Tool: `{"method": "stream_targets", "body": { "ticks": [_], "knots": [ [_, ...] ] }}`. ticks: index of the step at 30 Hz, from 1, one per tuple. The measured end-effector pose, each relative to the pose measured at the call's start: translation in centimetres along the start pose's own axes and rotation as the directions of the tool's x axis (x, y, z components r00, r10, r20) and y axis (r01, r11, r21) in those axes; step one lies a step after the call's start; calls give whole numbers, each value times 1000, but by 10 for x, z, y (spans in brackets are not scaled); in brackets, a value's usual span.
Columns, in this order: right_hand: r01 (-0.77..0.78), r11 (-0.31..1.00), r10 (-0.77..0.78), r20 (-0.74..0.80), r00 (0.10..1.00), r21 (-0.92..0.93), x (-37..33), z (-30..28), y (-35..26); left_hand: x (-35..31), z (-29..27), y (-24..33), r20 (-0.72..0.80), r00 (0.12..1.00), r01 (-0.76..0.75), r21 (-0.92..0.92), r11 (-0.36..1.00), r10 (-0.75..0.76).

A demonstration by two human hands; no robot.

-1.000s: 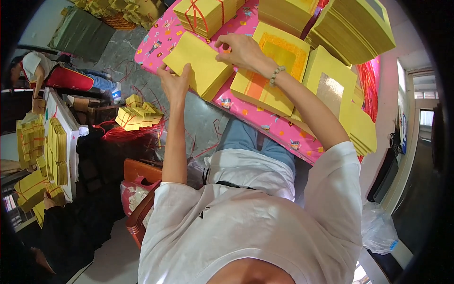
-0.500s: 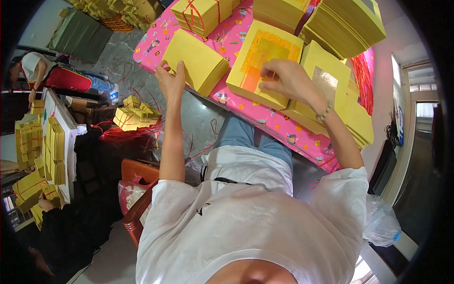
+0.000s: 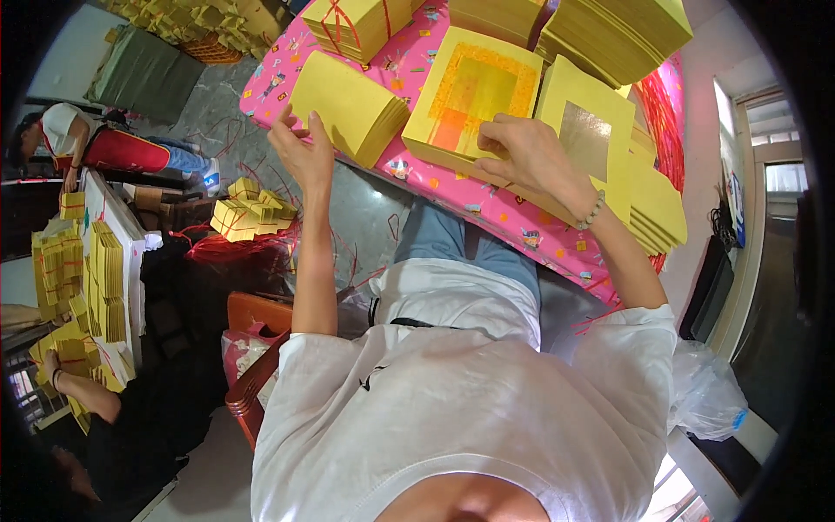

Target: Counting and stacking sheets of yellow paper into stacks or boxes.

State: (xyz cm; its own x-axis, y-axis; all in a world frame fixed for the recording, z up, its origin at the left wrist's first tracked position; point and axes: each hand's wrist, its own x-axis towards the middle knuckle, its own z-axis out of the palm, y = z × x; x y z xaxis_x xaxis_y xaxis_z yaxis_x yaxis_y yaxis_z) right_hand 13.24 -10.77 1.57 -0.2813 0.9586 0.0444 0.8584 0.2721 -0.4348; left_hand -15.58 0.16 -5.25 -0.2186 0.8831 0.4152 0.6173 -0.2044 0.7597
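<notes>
On the table's near left lies a stack of yellow paper (image 3: 339, 100). My left hand (image 3: 302, 152) is at its near left corner, thumb and fingers apart, with nothing visible in it. A second yellow paper stack (image 3: 478, 78) lies to the right, its top sheet printed with an orange frame and a gold patch. My right hand (image 3: 526, 157), wearing a bead bracelet, is over this stack's near right corner. Its fingers are loosely bent with a gap between thumb and forefinger, and I see no sheet between them. Beside it lies yellow paper with a metallic square (image 3: 584, 130).
Taller yellow paper stacks (image 3: 609, 39) and a red-tied bundle (image 3: 357, 26) stand at the back of the pink-covered table (image 3: 557, 235). Red strings (image 3: 665, 130) lie at the right. Two other people are at a white table (image 3: 130, 261) on the left, among tied yellow bundles.
My right hand has drawn back toward the near edge of the printed stack, uncovering more of its top sheet. My left hand stays beside the left stack. The view has shifted slightly.
</notes>
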Motion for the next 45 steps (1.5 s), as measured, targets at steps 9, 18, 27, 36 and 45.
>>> {"method": "stream_targets", "body": {
  "ticks": [9,18,27,36,45],
  "knots": [
    [-66,988,62,34,998,141,3,-7,5,-32,1,61,387,766,-424,-296,856,513],
    [-107,992,105,28,994,72,4,-4,6,-40,18,57,514,704,-406,-276,871,491],
    [-101,985,111,-67,992,142,3,2,10,-40,18,58,540,716,-326,-302,896,442],
    [-168,981,164,41,986,93,6,-5,6,-37,16,59,552,707,-327,-298,897,442],
    [-28,998,19,-150,989,-61,-3,-4,-3,-30,28,105,582,424,-766,-178,618,694]
  ]
}}
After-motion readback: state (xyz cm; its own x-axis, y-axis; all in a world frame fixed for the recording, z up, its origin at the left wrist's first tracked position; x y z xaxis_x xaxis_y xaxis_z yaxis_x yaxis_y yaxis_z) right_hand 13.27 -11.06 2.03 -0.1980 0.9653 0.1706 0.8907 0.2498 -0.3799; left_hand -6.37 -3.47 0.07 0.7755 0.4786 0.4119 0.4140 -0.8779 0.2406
